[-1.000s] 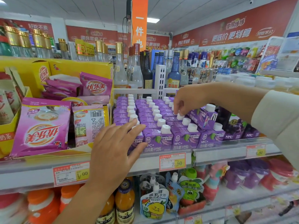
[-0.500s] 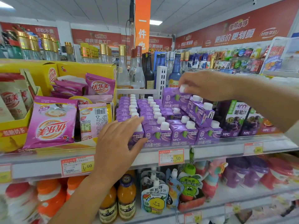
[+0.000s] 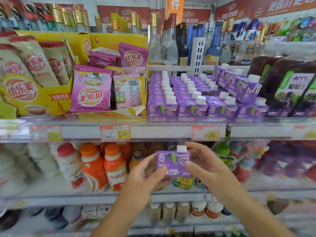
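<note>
Below the rows of purple cartons, just under their 2.50 price tag, a shopper's left hand and right hand both grasp one purple juice carton. It stands upright between them, white cap on top and label facing the camera. Its back is hidden, and the orange bottles beneath those rows are blurred.

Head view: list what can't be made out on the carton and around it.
Carton: head view; back and sides hidden by the left hand and right hand gripping it; small print blurred.
Leftmost price tag: head view, blurred, unreadable.
Lowest-shelf bottles: head view, labels blurred.
</note>
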Demonstrator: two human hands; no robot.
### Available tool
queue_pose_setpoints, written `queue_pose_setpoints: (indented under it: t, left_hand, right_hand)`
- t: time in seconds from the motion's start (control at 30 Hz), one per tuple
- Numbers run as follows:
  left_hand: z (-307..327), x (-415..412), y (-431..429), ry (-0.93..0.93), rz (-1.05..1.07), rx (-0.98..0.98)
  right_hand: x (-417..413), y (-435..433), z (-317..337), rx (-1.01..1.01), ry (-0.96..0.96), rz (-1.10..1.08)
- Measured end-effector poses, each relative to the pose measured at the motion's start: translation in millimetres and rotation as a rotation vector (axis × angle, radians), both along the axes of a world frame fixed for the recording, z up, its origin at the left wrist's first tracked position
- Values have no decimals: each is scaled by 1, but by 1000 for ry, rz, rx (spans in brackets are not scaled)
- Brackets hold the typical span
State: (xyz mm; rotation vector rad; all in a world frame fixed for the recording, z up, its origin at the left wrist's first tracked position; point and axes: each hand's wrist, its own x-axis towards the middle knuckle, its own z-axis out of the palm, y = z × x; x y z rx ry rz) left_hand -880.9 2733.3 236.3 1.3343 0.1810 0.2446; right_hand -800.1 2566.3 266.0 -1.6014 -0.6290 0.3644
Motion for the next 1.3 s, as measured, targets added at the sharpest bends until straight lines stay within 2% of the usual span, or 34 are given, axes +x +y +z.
queue_pose_setpoints:
  t: [0.2, 0.43, 0.77, 0.87, 1.0, 1.17, 1.3]
  left_hand:
    - [-24, -26, 0, 122, 21, -172]
    - [-26, -37, 2, 119, -16, -113]
    - [-33, -41, -8, 169, 86, -92]
    - [-31, -40, -9, 198, 40, -101]
    - [-31, -38, -13, 254, -59, -128]
    - [-34, -39, -13, 212, -113, -252]
    - [-35, -39, -20, 136, 2, -131]
  right_hand:
    - [-19, 5, -50, 69, 152, -103]
    - [-26, 5, -55, 61, 214, -100]
    - [-46, 13, -63, 13, 181, -48]
    - [-44, 9, -66, -2, 114, -46]
    - [-51, 5, -60, 51, 216, 54]
    - [-55, 0, -56, -26, 287, 99]
    - [-59, 0, -58, -67, 204, 69]
